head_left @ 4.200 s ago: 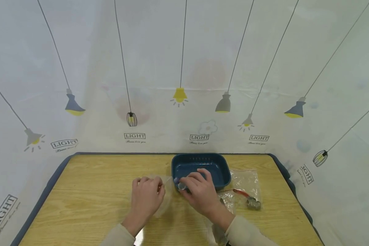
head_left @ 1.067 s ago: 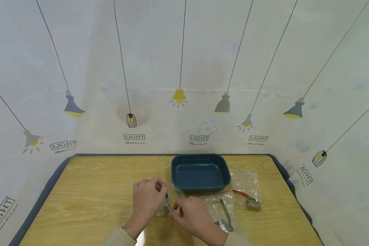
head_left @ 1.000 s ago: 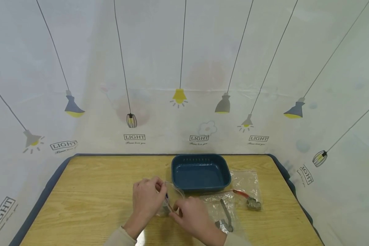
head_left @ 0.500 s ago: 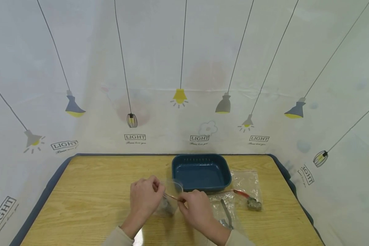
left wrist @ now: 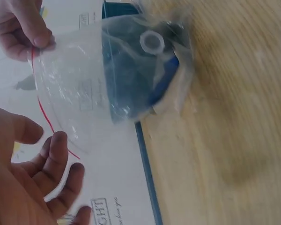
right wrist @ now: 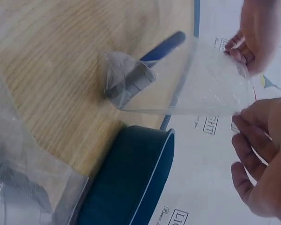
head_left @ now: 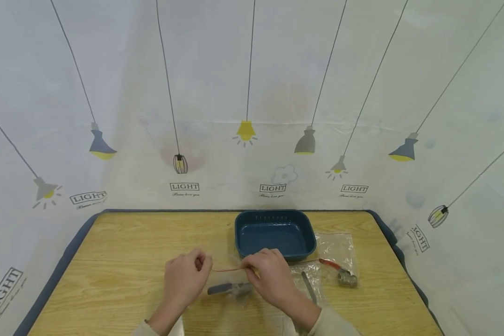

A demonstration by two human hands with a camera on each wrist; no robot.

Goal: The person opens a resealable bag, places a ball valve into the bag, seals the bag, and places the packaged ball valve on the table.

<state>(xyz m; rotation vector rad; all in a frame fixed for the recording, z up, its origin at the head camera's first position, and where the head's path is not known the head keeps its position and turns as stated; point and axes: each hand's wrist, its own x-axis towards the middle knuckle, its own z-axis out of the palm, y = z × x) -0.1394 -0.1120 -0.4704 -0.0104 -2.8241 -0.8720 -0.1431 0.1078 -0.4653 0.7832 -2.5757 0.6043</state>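
A clear zip bag with a red seal line hangs between my hands. Inside its lower end lies a metal ball valve with a blue lever handle. My right hand pinches one top corner of the bag between thumb and fingers, as the right wrist view shows. My left hand is at the other end of the seal line. In the left wrist view its thumb and fingers are spread apart, the fingers overlapping the line.
Behind the hands stands a dark blue basin. To its right, a red-handled valve lies with a clear bag. A grey lever shows beside my right forearm. The wooden table meets a printed cloth backdrop.
The blue-handled valve went into the bag from the right hand. Since then both hands have drawn apart along the seal, the left moving leftward, and the bag has turned so the blue handle shows.
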